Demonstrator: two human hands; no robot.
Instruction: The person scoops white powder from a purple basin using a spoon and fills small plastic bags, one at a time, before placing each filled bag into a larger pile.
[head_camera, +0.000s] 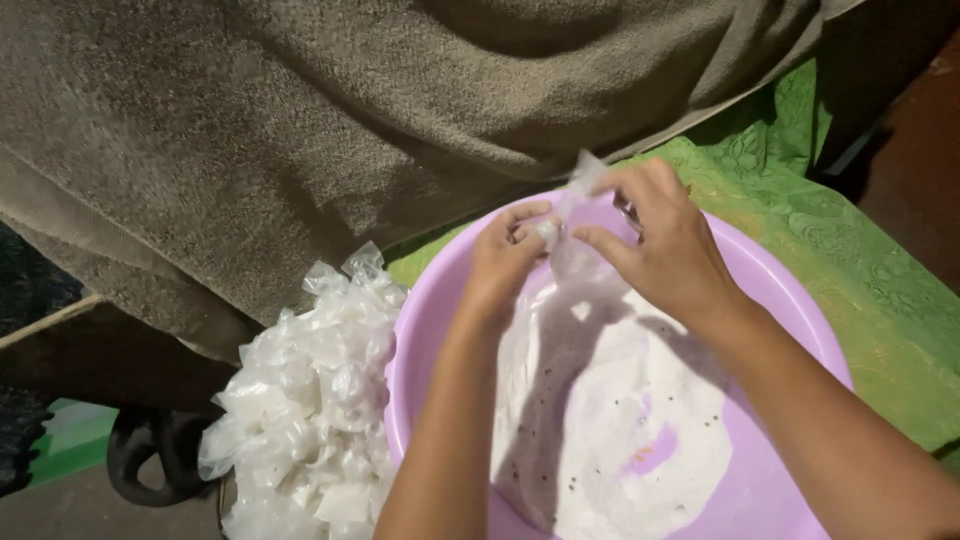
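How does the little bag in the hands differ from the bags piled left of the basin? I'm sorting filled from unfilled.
The small bag is held up over the purple basin, pinched by the left hand and right hand; the pile of bags lies outside the basin, untouched. The held one is single, its top sticking up; the piled ones are heaped together. Both are clear, crinkled plastic with whitish contents.

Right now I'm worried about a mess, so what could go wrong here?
The small clear bag is pinched only at its top by the left hand and right hand; it could slip and spill. It hangs over the purple basin of white powder, so a drop may scatter powder.
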